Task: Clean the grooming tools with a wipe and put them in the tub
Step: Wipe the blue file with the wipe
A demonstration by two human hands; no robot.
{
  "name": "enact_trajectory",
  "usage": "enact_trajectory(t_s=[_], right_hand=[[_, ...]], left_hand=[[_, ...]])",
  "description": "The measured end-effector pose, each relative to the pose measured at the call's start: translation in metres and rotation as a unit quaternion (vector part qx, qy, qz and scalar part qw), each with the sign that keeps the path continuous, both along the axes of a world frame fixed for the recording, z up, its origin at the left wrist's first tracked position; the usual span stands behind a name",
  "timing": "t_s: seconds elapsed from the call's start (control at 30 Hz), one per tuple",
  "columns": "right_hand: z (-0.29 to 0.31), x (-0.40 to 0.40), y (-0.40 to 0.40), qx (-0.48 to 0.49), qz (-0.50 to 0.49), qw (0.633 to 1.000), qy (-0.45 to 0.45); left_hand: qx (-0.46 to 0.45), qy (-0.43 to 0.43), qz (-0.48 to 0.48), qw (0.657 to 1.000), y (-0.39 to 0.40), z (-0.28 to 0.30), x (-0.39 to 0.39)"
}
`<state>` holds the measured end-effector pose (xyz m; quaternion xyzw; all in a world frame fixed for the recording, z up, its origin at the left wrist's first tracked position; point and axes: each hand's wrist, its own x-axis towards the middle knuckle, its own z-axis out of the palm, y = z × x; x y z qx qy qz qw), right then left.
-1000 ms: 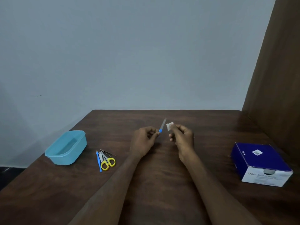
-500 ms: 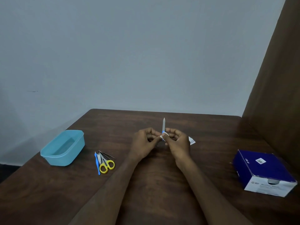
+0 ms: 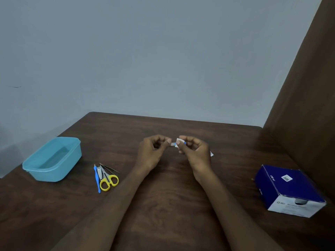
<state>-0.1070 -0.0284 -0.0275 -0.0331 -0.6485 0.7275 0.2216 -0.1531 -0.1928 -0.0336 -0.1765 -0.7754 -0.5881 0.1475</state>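
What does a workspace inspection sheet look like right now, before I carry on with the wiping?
Surface: dark wooden table, set against a grey wall.
Job's things: small blue-handled file held between both hands with a white wipe folded round it; light blue tub at the left, nothing seen inside; yellow scissors, nail clipper, blue tool and thin tweezers bunched beside the tub.
Clutter: blue and white box at the right; torn white wrapper behind the right hand.
Grippers: left hand pinches the file's end; right hand pinches the wipe around it.
Cables: nothing seen.
Surroundings: brown wooden panel at the right.
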Motion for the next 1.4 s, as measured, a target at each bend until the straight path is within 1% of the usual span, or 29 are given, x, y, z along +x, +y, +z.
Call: enact_trajectory(t_s=[0.1, 0.2, 0.3, 0.37, 0.5, 0.63, 0.73, 0.9, 1.03, 1.13, 1.27, 1.4], right_hand=[[-0.001, -0.005, 0.006, -0.062, -0.033, 0.998, 0.000], [-0.003, -0.010, 0.012, -0.095, -0.035, 0.995, -0.003], [-0.006, -0.010, 0.012, -0.064, -0.006, 0.998, -0.007], [-0.007, -0.010, 0.011, -0.053, -0.005, 0.999, -0.008], [-0.004, -0.010, 0.010, -0.102, -0.017, 0.995, 0.006], [-0.009, -0.009, 0.015, -0.079, -0.003, 0.997, 0.001], [-0.007, -0.008, 0.018, -0.038, -0.013, 0.999, 0.000], [-0.002, -0.008, 0.015, -0.098, -0.035, 0.995, -0.006], [-0.003, -0.009, 0.015, -0.090, -0.002, 0.996, -0.006], [-0.002, -0.007, 0.014, -0.077, -0.018, 0.997, 0.003], [0.000, -0.008, 0.013, -0.106, -0.047, 0.993, 0.007], [0.001, -0.008, 0.013, -0.104, -0.011, 0.994, 0.019]], left_hand=[[-0.052, 0.003, -0.051, 0.997, 0.004, 0.000, 0.003], [-0.091, 0.006, -0.056, 0.994, 0.004, -0.002, 0.001], [-0.088, 0.007, -0.047, 0.995, 0.002, 0.000, 0.002], [-0.090, 0.007, -0.054, 0.994, 0.000, 0.003, 0.004], [-0.099, -0.001, -0.080, 0.992, 0.000, 0.006, 0.006], [-0.088, -0.015, -0.060, 0.994, 0.003, 0.004, 0.005], [-0.093, -0.015, -0.062, 0.994, 0.005, 0.003, 0.003], [-0.110, -0.013, -0.067, 0.992, 0.009, 0.000, 0.000], [-0.107, -0.008, -0.043, 0.993, 0.008, 0.001, -0.001], [-0.106, -0.006, -0.051, 0.993, 0.007, 0.003, 0.001], [-0.108, -0.003, -0.068, 0.992, 0.007, 0.002, 0.002], [-0.103, -0.001, -0.056, 0.993, 0.006, 0.004, 0.001]])
